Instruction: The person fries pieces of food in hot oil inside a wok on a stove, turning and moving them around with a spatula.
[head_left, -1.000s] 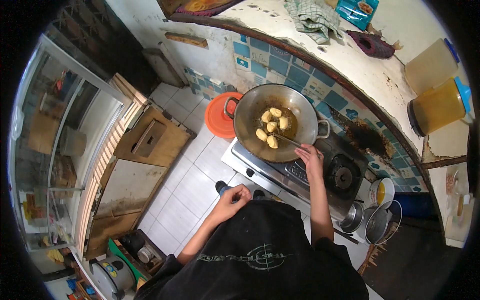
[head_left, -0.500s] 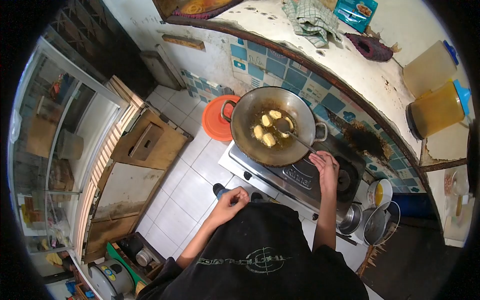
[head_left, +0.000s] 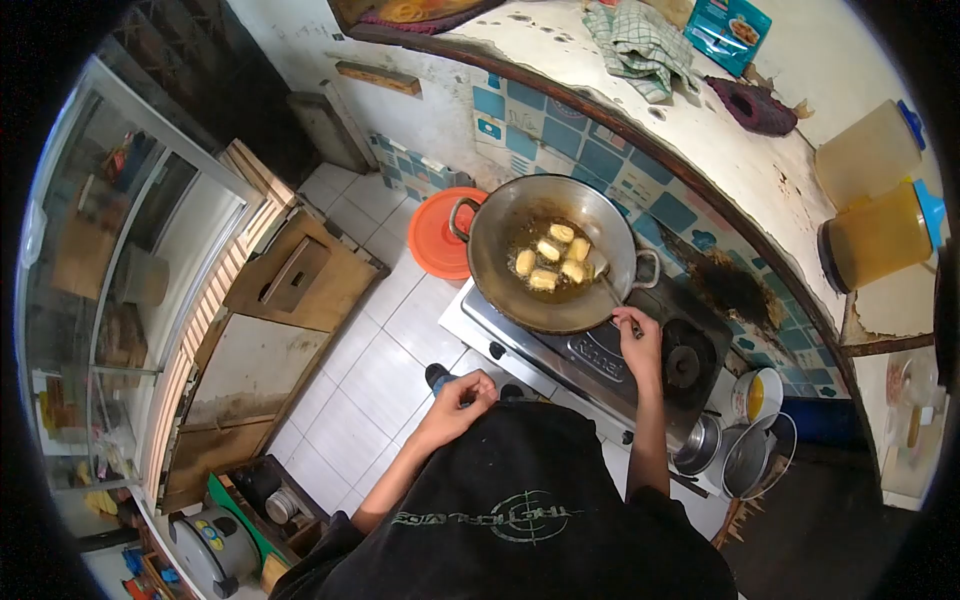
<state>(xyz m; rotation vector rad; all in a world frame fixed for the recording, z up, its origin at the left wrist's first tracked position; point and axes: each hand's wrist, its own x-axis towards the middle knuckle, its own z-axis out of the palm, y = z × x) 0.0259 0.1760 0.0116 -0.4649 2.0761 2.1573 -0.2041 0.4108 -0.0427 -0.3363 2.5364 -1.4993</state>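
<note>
My right hand [head_left: 640, 345] grips the handle of a metal spatula [head_left: 609, 291], whose blade rests among the food in the wok. Several pale yellow pieces of food [head_left: 543, 280], their kind unclear, lie in bubbling oil at the bottom. The wide two-handled wok [head_left: 494, 210] sits over the left part of a gas stove [head_left: 478, 318]. My left hand [head_left: 456, 410] is curled in front of the black shirt, away from the stove, with nothing visible in its fingers.
An orange round lid or bucket [head_left: 432, 240] stands left of the wok. Pots [head_left: 697, 445] and a white bucket [head_left: 742, 395] are at the stove's right. Above, a ledge [head_left: 560, 35] bears a checked cloth [head_left: 640, 55] and pitchers [head_left: 870, 240]. A wooden cabinet [head_left: 270, 370] stands left.
The spatula has shifted to the right side of the food, and its handle is steeper. The food pieces have spread and turned, with more showing. My right hand moved slightly; my left stayed put.
</note>
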